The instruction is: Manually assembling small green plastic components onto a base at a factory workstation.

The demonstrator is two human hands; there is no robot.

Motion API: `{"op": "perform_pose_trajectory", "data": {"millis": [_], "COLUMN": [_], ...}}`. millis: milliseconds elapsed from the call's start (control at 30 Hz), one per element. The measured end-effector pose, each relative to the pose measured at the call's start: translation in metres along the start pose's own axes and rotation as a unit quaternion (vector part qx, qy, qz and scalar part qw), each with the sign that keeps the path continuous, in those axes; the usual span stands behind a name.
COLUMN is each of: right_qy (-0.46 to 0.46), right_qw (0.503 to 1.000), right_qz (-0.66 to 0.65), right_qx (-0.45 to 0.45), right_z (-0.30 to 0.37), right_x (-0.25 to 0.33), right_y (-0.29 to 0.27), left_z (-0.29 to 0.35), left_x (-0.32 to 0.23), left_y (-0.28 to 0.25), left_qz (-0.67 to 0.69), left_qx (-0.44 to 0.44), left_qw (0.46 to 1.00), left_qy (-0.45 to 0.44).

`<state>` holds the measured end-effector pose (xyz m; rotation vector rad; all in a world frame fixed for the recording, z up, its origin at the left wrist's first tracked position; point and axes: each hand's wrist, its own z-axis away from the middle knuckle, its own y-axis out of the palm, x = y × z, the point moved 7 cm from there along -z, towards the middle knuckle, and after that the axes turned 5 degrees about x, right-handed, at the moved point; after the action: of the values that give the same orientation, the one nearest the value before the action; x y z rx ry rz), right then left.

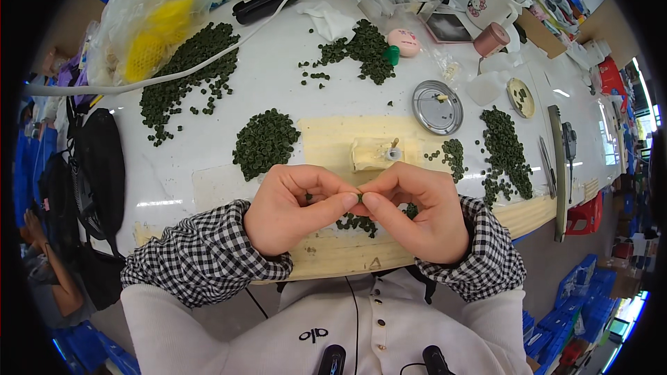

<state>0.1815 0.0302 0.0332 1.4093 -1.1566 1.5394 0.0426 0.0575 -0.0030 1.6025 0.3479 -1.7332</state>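
Close to the table's near edge, my left hand [292, 205] and my right hand [422, 212] meet fingertip to fingertip, both closed in a pinch on one small dark green piece [360, 198]. Another green bit [309, 196] shows among the curled fingers of my left hand. Just beyond the hands stands a cream block [368, 156] with a short white tube and a thin peg on it. A heap of small green cup-shaped pieces [266, 144] lies beyond my left hand. More loose pieces [358, 225] lie under the fingertips, partly hidden.
Larger green piles lie at far left [198, 59], far middle [368, 52] and right [504, 149]. A round metal lid [438, 107] sits right of centre. Tweezers [547, 166] lie at right. A white cable [187, 69] crosses the left side; a mug [490, 1] stands far right.
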Motion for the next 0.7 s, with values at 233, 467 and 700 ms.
{"op": "perform_pose_trajectory", "data": {"millis": [233, 467, 700], "right_qy": [0.006, -0.012, -0.033], "right_qw": [1.0, 1.0, 0.999], "right_qz": [-0.008, 0.009, 0.04], "right_qx": [-0.001, 0.005, 0.0], "right_z": [0.0, 0.0, -0.001], "right_x": [0.0, 0.002, 0.007], "right_y": [0.0, 0.001, -0.001], "left_z": [-0.001, -0.002, -0.002], "left_x": [-0.001, 0.005, 0.011], "left_y": [0.004, 0.005, 0.005], "left_qz": [0.064, 0.116, 0.16], "left_qx": [0.015, 0.02, 0.018], "left_qw": [0.998, 0.992, 0.984], "left_qy": [-0.02, -0.042, -0.075]}}
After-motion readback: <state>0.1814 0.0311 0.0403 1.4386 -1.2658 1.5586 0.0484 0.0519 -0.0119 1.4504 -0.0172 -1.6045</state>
